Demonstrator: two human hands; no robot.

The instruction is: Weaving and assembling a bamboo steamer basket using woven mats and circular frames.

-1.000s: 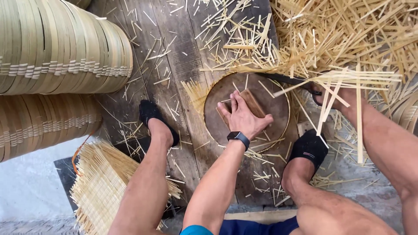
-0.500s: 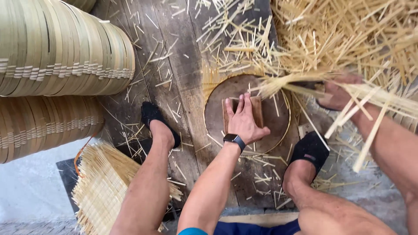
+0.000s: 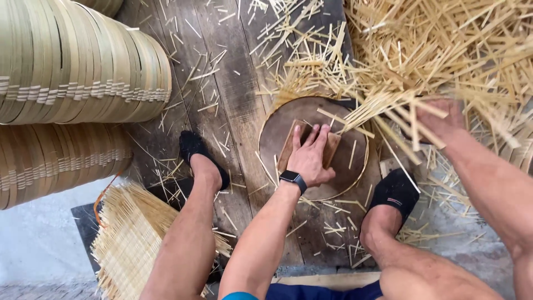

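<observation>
- Since a second ago, my right hand (image 3: 441, 119) has swung from the edge of the round frame out to the heap of bamboo splints (image 3: 444, 50) and gathered a bundle of splints (image 3: 383, 108), whose tips now fan over the frame; my left hand (image 3: 308, 158) has stayed flat on the small wooden block (image 3: 308, 145).
- Head view, left hand: its fingers are spread wide and flat, pressing the block down rather than closing round it. The block lies inside the round bamboo-rimmed frame (image 3: 265, 125), on its dark base, between my two black shoes, the left one (image 3: 194, 147) and the right one (image 3: 395, 191).
- Head view, right hand: motion blur hides the fingers, but it appears closed round the bundle's far end. I judge the hold loose, since the splints splay apart; some could slip out and land crooked on the base.
- Risk at the block: splint tips point toward my left fingers, so a quick push could jab them or run under the block and tip it.
- Risk at the frame: only my palm steadies it, and a sideways sweep could shove it across the wooden planks (image 3: 233, 72).
- Stacked woven trays (image 3: 83, 72) sit well apart at the left, and a finished splint mat (image 3: 130, 241) lies by my left leg, out of harm's way.
</observation>
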